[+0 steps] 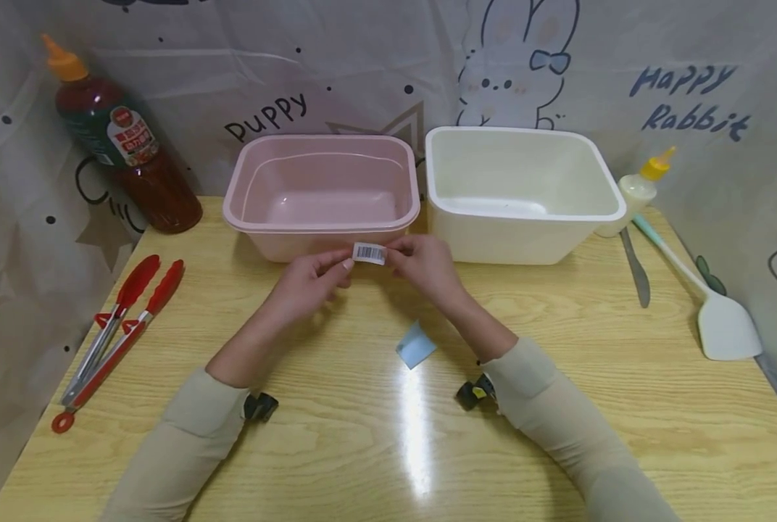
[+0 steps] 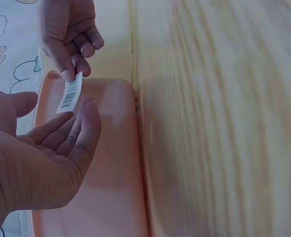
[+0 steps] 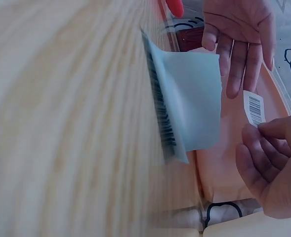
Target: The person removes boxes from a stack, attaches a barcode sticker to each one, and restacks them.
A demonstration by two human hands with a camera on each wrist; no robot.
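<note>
A small white barcode label (image 1: 369, 253) is held up in front of the pink basin (image 1: 323, 230). My right hand (image 1: 428, 268) pinches one end of it between thumb and forefinger. At the other end, the fingertips of my left hand (image 1: 306, 286) are right at the label's edge. In the left wrist view the left hand (image 2: 51, 163) has its fingers extended and its thumb well apart from them. A folded pale blue slip of paper (image 1: 417, 346) lies on the table nearer to me, and the right wrist view shows barcode stripes on the slip (image 3: 194, 98).
A white bin (image 1: 506, 239) stands right of the basin. At left are a red sauce bottle (image 1: 160, 188) and red-handled tongs (image 1: 111, 348). On the right are a small yellow-capped bottle (image 1: 638, 190), a grey knife (image 1: 638, 272) and a white spatula (image 1: 728, 326). Patterned cloth hangs behind.
</note>
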